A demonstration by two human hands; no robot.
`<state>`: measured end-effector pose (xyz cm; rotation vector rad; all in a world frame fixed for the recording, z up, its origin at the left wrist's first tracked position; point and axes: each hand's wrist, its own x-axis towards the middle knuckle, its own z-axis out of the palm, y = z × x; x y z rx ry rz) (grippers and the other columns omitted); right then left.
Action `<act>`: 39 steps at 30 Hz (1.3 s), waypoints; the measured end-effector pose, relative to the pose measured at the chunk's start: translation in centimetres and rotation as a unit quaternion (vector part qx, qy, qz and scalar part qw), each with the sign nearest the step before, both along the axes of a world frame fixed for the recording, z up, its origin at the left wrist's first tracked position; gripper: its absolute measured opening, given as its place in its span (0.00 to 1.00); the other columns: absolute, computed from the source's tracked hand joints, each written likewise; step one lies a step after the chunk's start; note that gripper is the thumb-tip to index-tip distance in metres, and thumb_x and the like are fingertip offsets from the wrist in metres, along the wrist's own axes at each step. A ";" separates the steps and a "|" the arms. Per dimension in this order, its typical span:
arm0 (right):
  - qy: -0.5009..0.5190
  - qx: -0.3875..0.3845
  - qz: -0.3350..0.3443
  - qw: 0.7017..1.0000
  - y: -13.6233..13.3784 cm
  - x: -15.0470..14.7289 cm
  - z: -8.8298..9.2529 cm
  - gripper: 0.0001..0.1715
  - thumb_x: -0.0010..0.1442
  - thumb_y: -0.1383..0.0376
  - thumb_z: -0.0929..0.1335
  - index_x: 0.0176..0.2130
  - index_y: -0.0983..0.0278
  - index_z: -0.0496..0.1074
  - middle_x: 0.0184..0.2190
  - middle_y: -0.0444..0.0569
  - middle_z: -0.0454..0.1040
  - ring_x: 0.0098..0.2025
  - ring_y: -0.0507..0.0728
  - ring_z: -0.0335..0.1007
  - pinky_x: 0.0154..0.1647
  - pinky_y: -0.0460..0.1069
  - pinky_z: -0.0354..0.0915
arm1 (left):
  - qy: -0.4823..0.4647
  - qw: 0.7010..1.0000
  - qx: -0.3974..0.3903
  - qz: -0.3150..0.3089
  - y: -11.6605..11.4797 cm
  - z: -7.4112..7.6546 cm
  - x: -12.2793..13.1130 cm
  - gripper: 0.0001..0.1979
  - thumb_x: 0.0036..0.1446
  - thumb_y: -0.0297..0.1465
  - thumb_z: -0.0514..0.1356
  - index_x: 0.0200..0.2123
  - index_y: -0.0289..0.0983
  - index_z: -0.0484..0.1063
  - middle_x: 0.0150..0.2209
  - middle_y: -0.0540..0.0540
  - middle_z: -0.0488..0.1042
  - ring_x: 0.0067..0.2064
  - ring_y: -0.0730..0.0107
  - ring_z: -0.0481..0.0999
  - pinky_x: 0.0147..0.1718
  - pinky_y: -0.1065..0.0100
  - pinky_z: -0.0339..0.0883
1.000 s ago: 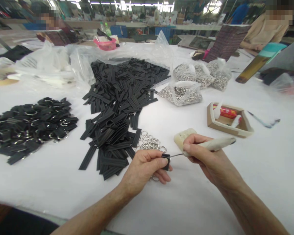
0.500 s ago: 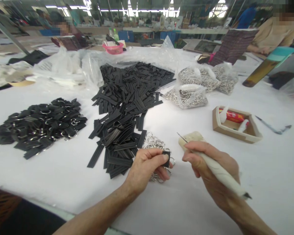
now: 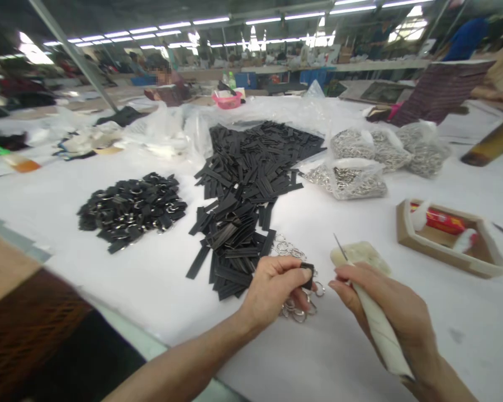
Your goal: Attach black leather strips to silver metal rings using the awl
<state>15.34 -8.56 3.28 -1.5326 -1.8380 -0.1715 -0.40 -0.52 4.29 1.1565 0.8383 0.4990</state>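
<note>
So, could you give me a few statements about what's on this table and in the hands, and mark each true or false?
1. The left hand pinches a small black folded strap. True.
2. The right hand holds scissors. False: it grips a white-handled tool with a thin metal point.
3. Loose metal rings lie beside the pile of black strips. True.
4. The cardboard tray is on the left. False: it lies to the right.

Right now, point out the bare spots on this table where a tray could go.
Bare cloth lies at the near left, between the looped pile and the table edge, and at the near right, below the box. It is crowded around the strips, rings, ring bags and both hands.
</note>
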 end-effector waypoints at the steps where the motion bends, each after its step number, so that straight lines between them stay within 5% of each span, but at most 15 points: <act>1: -0.037 0.018 -0.006 0.999 0.0 0.1 -0.2 0.06 0.60 0.63 0.65 0.37 0.63 0.68 0.29 0.49 0.73 0.27 0.54 0.69 0.26 0.47 0.60 | 0.001 1.000 0.002 0.006 0.0 0.1 -0.1 0.10 0.51 0.32 0.56 0.23 0.32 0.71 0.17 0.50 0.69 0.16 0.76 0.68 0.17 0.75 0.61; 4: -0.121 0.089 0.003 0.989 0.1 0.4 -0.5 0.06 0.59 0.64 0.66 0.38 0.65 0.69 0.27 0.49 0.74 0.26 0.55 0.70 0.28 0.48 0.59 | 0.024 0.999 0.037 0.022 0.0 0.8 -1.0 0.08 0.50 0.32 0.56 0.25 0.33 0.72 0.17 0.51 0.67 0.18 0.75 0.69 0.16 0.75 0.61; 7: -0.160 0.098 0.011 0.982 0.1 0.6 -0.5 0.09 0.60 0.63 0.65 0.39 0.66 0.69 0.27 0.51 0.74 0.26 0.57 0.70 0.29 0.49 0.58 | 0.077 0.979 0.175 0.071 0.1 2.0 -3.4 0.09 0.52 0.33 0.56 0.29 0.35 0.74 0.28 0.48 0.71 0.23 0.76 0.69 0.19 0.75 0.62; 9: -0.179 0.080 0.007 0.981 0.0 0.7 -0.3 0.11 0.61 0.62 0.63 0.39 0.66 0.70 0.29 0.51 0.74 0.27 0.58 0.71 0.29 0.50 0.58 | 0.140 0.934 0.303 0.128 0.6 2.7 -5.9 0.09 0.53 0.33 0.55 0.28 0.36 0.74 0.35 0.46 0.71 0.27 0.75 0.70 0.24 0.74 0.64; 12: -0.203 0.099 -0.003 0.974 -0.1 0.7 -0.1 0.11 0.61 0.61 0.63 0.37 0.65 0.71 0.28 0.50 0.75 0.26 0.57 0.70 0.29 0.49 0.57 | 0.272 0.824 0.440 0.230 2.5 3.0 -10.4 0.09 0.54 0.32 0.55 0.30 0.36 0.74 0.32 0.46 0.70 0.32 0.71 0.70 0.31 0.71 0.66; 14: -0.211 0.115 -0.008 0.971 -0.1 0.7 0.0 0.12 0.61 0.61 0.63 0.36 0.66 0.72 0.26 0.50 0.74 0.25 0.56 0.69 0.28 0.49 0.56 | 0.338 0.774 0.452 0.288 4.2 2.6 -13.2 0.10 0.54 0.32 0.54 0.36 0.35 0.73 0.35 0.45 0.70 0.32 0.69 0.71 0.30 0.70 0.67; 17: -0.213 0.105 -0.003 0.971 -0.1 0.5 0.1 0.13 0.62 0.62 0.62 0.37 0.67 0.71 0.26 0.51 0.73 0.27 0.57 0.69 0.28 0.49 0.55 | 0.366 0.720 0.440 0.393 5.6 1.7 -16.0 0.20 0.52 0.29 0.54 0.50 0.33 0.64 0.52 0.37 0.61 0.35 0.69 0.73 0.29 0.70 0.68; 19: -0.212 0.109 -0.001 0.971 -0.1 0.4 0.2 0.14 0.63 0.62 0.61 0.37 0.67 0.71 0.25 0.51 0.72 0.26 0.58 0.68 0.27 0.50 0.54 | 0.412 0.697 0.440 0.388 5.3 1.0 -16.5 0.23 0.53 0.29 0.53 0.53 0.33 0.58 0.57 0.35 0.55 0.38 0.68 0.72 0.32 0.68 0.68; 24: -0.221 0.113 0.014 0.969 -0.3 0.8 -0.3 0.17 0.63 0.61 0.58 0.36 0.66 0.71 0.25 0.51 0.71 0.25 0.58 0.66 0.26 0.50 0.54 | 0.547 0.717 0.396 0.172 3.1 -0.8 -14.5 0.09 0.53 0.33 0.54 0.34 0.39 0.72 0.35 0.46 0.73 0.31 0.67 0.72 0.32 0.68 0.64; 30: -0.140 0.025 0.096 0.985 -0.7 0.3 -1.2 0.13 0.61 0.69 0.59 0.41 0.63 0.69 0.23 0.47 0.70 0.21 0.53 0.62 0.22 0.48 0.53 | 0.599 0.699 0.376 0.101 3.6 -0.6 -12.4 0.09 0.50 0.29 0.53 0.31 0.40 0.74 0.32 0.45 0.75 0.35 0.60 0.73 0.31 0.67 0.61; 36: -0.075 -0.147 0.131 0.978 -0.5 -2.0 -0.8 0.11 0.58 0.72 0.58 0.35 0.64 0.68 0.22 0.45 0.66 0.23 0.52 0.58 0.23 0.47 0.52 | 0.599 0.697 0.379 0.108 4.4 0.1 -13.1 0.13 0.50 0.27 0.49 0.30 0.39 0.74 0.31 0.42 0.76 0.37 0.55 0.74 0.33 0.63 0.62; 39: -0.112 -0.162 0.149 0.969 -0.2 -3.0 -0.9 0.12 0.58 0.74 0.58 0.31 0.64 0.66 0.24 0.47 0.67 0.26 0.54 0.58 0.26 0.48 0.52 | 0.526 0.740 0.358 0.219 4.0 0.6 -14.2 0.11 0.50 0.31 0.51 0.33 0.37 0.72 0.29 0.45 0.75 0.33 0.59 0.74 0.32 0.64 0.65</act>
